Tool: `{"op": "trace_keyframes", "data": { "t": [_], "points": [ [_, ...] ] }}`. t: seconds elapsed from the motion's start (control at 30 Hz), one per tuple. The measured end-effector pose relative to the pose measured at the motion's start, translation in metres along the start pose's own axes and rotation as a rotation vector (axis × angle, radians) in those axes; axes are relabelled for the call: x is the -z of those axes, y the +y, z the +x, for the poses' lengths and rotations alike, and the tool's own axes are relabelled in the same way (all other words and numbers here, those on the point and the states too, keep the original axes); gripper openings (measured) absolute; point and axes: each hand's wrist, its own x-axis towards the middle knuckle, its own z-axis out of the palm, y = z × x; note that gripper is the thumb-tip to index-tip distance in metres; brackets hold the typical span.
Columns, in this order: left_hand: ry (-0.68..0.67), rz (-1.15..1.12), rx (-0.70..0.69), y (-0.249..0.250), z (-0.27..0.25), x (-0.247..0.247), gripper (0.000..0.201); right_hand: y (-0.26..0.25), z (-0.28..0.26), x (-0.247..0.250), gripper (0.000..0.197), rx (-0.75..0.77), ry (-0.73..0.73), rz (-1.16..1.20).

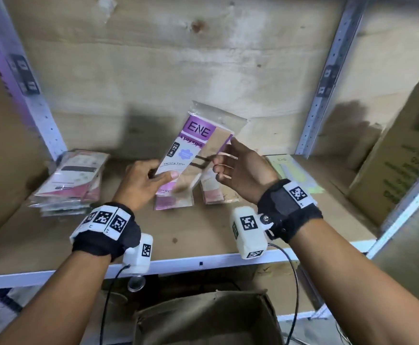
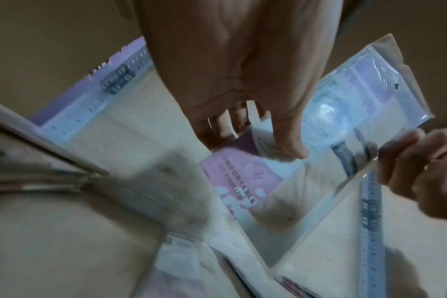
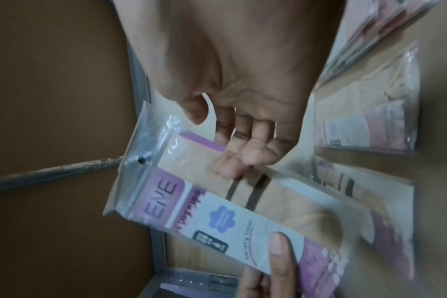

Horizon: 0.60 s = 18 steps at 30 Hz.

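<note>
A clear packet of ENE stockings [image 1: 191,148] with a purple and white card is held tilted above the wooden shelf [image 1: 201,232]. My left hand [image 1: 153,174] grips its lower end, with the thumb [image 3: 281,254] on the front and the fingers behind. My right hand [image 1: 224,165] is at the packet's right edge. Its bent fingertips [image 3: 230,167] rest on the beige front, and its thumb stands apart from the packet. In the left wrist view the packet [image 2: 357,100] runs up to the right, past my left thumb [image 2: 291,145].
More stocking packets lie flat under my hands [image 1: 173,201], with a stack [image 1: 71,180] at the shelf's left and a pale green packet [image 1: 293,170] at the right. A large cardboard box [image 1: 402,158] stands on the right. An open box [image 1: 203,317] sits below the shelf's white front edge [image 1: 201,263].
</note>
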Motion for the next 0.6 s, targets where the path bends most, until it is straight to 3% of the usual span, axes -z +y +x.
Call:
{"op": "trace_keyframes", "data": {
  "t": [0.1,0.2,0.33,0.5,0.6],
  "points": [
    [-0.113,-0.217,0.047,0.007,-0.004,-0.020,0.023,0.015,-0.002,0.021,0.018,0.139,0.141,-0.219],
    [-0.200,-0.454,0.166,0.011,-0.010,-0.043,0.018,0.034,0.001,0.040,0.026,0.243,0.249,-0.453],
    [-0.206,-0.526,0.265,0.011,-0.013,-0.069,0.018,0.045,0.008,0.054,0.014,0.229,0.186,-0.633],
    [-0.291,-0.543,0.326,0.006,-0.003,-0.076,0.023,0.052,0.010,0.070,0.027,0.179,0.163,-0.646],
    [-0.228,-0.571,0.338,0.001,0.012,-0.071,0.025,0.049,0.007,0.079,0.026,0.145,0.097,-0.693]
  ]
}}
